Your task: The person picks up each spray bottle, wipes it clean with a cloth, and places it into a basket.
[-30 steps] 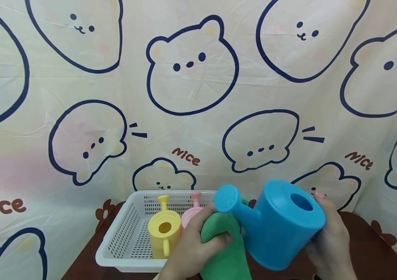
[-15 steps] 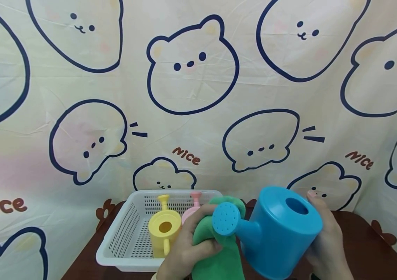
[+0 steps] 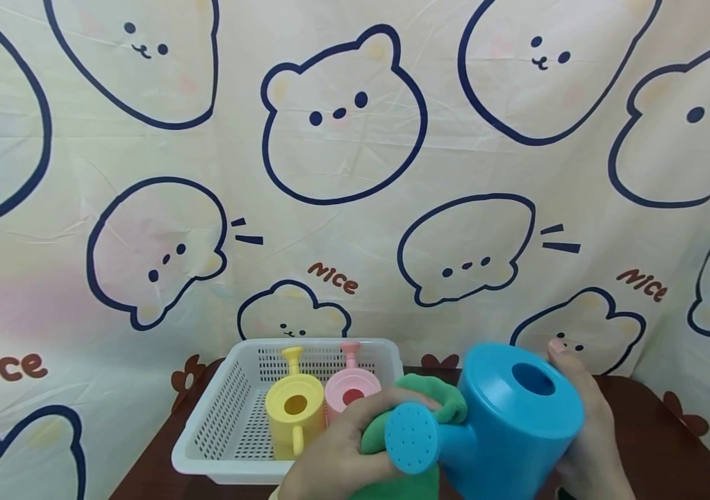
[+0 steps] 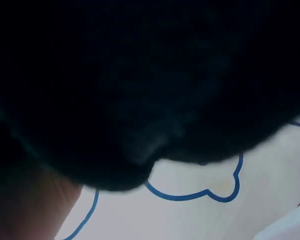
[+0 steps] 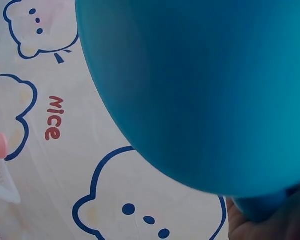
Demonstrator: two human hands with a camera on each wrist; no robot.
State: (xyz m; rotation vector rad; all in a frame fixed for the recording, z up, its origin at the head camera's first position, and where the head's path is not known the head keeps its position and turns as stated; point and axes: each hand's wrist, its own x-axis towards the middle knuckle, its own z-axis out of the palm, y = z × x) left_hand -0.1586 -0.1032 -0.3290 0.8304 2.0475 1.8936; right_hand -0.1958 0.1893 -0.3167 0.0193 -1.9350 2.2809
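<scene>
My right hand (image 3: 589, 423) grips the blue watering can (image 3: 511, 423) from its right side, at the handle, which the body mostly hides in the head view. The can tilts with its round sprinkler head (image 3: 411, 437) toward the left. Between left thumb and fingers, my left hand (image 3: 342, 444) holds a green cloth (image 3: 439, 399) bunched around the blue spout, behind the sprinkler head. In the left wrist view a dark mass, probably the cloth (image 4: 140, 90), fills most of the picture. The can's blue base (image 5: 200, 90) covers much of the right wrist view.
A white perforated basket (image 3: 205, 417) stands on the dark brown table (image 3: 649, 444), left of my hands. Inside it are a yellow watering can (image 3: 295, 417) and a pink watering can (image 3: 353, 385). A curtain with bear drawings (image 3: 342, 160) hangs behind.
The blue watering can has come lower, its sprinkler head dropping in front of my left hand. The cloth has shifted right and lower against the spout, uncovering more of the pink can.
</scene>
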